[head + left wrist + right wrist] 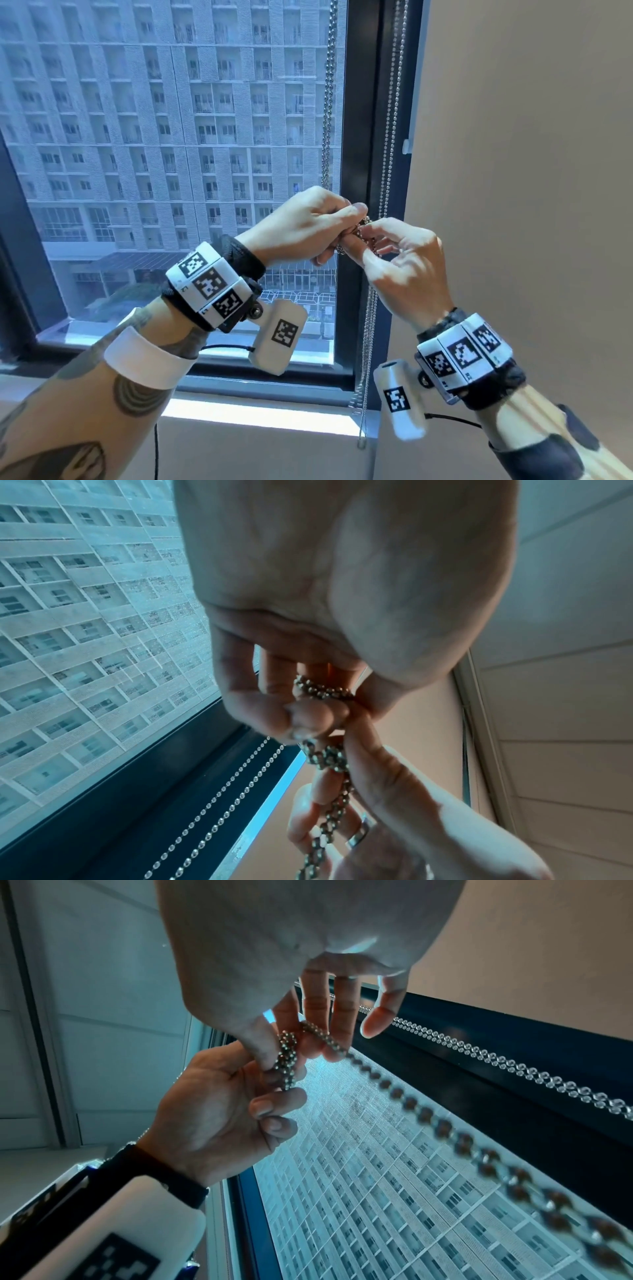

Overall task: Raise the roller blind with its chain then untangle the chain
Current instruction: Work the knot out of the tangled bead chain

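Note:
The metal bead chain hangs twisted in front of the window and bunches into a knot between my hands. My left hand grips the knot from the left with curled fingers. My right hand pinches it from below, its other fingers spread. In the left wrist view my left hand holds the bunched chain above my right hand. The right wrist view has my right hand pinching the knot against my left hand. The blind is out of view.
A second pair of bead chains runs down the dark window frame, and the loop hangs to the sill. A beige wall with a small white clip stands close on the right.

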